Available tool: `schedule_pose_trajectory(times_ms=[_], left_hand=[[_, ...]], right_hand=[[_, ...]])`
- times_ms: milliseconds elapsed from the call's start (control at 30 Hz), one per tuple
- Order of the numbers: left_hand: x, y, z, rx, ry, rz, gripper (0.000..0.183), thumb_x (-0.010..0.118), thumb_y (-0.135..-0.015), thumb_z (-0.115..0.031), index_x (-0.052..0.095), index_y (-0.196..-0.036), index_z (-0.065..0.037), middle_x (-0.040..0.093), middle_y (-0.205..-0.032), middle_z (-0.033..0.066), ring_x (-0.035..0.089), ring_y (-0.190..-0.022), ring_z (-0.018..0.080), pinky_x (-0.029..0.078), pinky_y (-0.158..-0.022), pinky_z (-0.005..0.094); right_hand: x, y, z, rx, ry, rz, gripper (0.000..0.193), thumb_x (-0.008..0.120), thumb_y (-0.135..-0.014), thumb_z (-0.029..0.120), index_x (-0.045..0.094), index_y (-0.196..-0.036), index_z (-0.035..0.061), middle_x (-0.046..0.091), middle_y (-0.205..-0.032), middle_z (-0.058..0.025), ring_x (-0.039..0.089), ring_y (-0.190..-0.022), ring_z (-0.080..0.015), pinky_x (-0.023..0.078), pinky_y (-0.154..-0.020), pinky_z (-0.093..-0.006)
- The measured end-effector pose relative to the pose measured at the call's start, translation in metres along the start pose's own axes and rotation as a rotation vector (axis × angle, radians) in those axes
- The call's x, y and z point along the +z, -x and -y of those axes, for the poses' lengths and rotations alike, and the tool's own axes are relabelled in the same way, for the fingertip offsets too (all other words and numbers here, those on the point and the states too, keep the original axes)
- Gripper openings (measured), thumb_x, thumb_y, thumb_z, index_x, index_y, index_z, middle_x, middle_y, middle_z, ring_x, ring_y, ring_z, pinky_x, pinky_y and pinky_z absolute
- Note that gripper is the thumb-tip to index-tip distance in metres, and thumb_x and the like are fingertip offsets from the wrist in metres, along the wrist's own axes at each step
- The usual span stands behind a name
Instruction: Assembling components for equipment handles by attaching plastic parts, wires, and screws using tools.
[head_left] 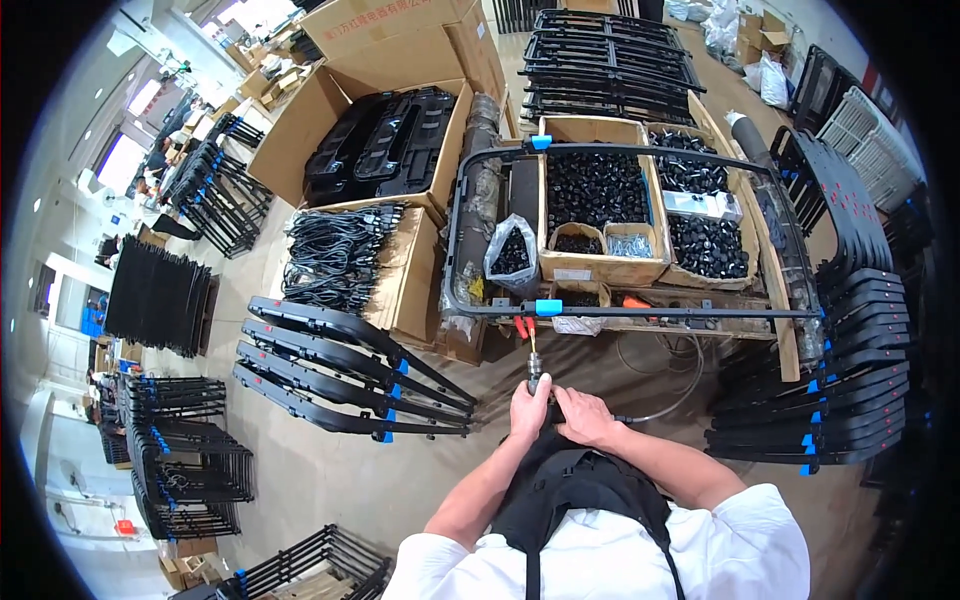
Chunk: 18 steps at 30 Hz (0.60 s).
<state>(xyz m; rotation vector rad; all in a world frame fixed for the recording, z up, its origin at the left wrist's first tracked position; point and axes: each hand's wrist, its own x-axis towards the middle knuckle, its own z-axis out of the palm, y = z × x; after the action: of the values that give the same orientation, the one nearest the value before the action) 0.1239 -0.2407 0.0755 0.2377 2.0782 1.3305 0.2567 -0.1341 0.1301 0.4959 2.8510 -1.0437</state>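
Note:
My left hand (528, 409) is closed around the front of a power screwdriver (535, 366), just behind its metal chuck. My right hand (588, 416) grips the rear of the same tool, whose handle is mostly hidden by my fingers. The bit points away from me at the near bar of a black tubular frame (670, 312), close to a blue clip (549, 307) on that bar. Whether the tip touches the bar I cannot tell. Red-handled pliers (524, 327) hang by the bit. A clear hose (675, 405) curves off to the right of my hands.
The frame lies across a bench with a carton of black caps (598, 188), small fasteners (630, 245) and a bag of black parts (512, 255). Stacked frames stand left (330, 370) and right (850, 380). Black cables (340, 255) lie on a carton beyond the left stack.

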Motion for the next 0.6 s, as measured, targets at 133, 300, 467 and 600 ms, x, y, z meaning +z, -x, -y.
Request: schedule_pose_trajectory(times_ms=[133,300,467,600], left_hand=[[-0.015,-0.018,-0.004,0.038,-0.077,-0.002,0.047,0.072,-0.1,-0.047,0.069,-0.098,0.0,0.072,-0.087,0.0073,0.065,-0.081,0.0159,0.053,-0.077,0.0354],[-0.026,-0.026,-0.032,0.027,-0.148,0.075,0.056,0.07,-0.097,-0.056,0.067,-0.097,0.001,0.074,-0.091,0.0174,0.071,-0.087,0.0297,0.054,-0.083,0.0441],[-0.029,-0.033,-0.029,0.036,-0.132,0.106,0.054,0.071,-0.098,-0.054,0.068,-0.096,0.0,0.073,-0.087,0.01,0.067,-0.083,0.0209,0.054,-0.079,0.039],[-0.028,-0.037,-0.033,0.022,-0.175,0.108,0.055,0.07,-0.098,-0.055,0.068,-0.098,0.0,0.074,-0.09,0.0124,0.069,-0.087,0.0235,0.054,-0.082,0.0402]], right_hand=[[-0.001,-0.017,0.014,0.013,0.0,-0.009,0.075,0.082,-0.082,0.027,0.046,-0.142,-0.0013,0.067,-0.116,-0.0245,0.067,-0.111,-0.044,0.055,-0.095,-0.0516],[-0.006,-0.024,0.026,0.077,-0.024,-0.046,0.074,0.082,-0.082,0.026,0.046,-0.14,-0.0018,0.067,-0.119,-0.0252,0.067,-0.113,-0.0438,0.055,-0.097,-0.0509],[-0.001,-0.03,0.025,0.079,-0.034,-0.079,0.073,0.081,-0.082,0.027,0.046,-0.138,-0.0034,0.067,-0.121,-0.0269,0.067,-0.114,-0.0447,0.055,-0.096,-0.0509],[-0.007,-0.034,0.023,0.125,-0.057,-0.015,0.075,0.08,-0.082,0.028,0.044,-0.139,-0.0043,0.069,-0.12,-0.0291,0.068,-0.113,-0.0457,0.055,-0.096,-0.0514]])
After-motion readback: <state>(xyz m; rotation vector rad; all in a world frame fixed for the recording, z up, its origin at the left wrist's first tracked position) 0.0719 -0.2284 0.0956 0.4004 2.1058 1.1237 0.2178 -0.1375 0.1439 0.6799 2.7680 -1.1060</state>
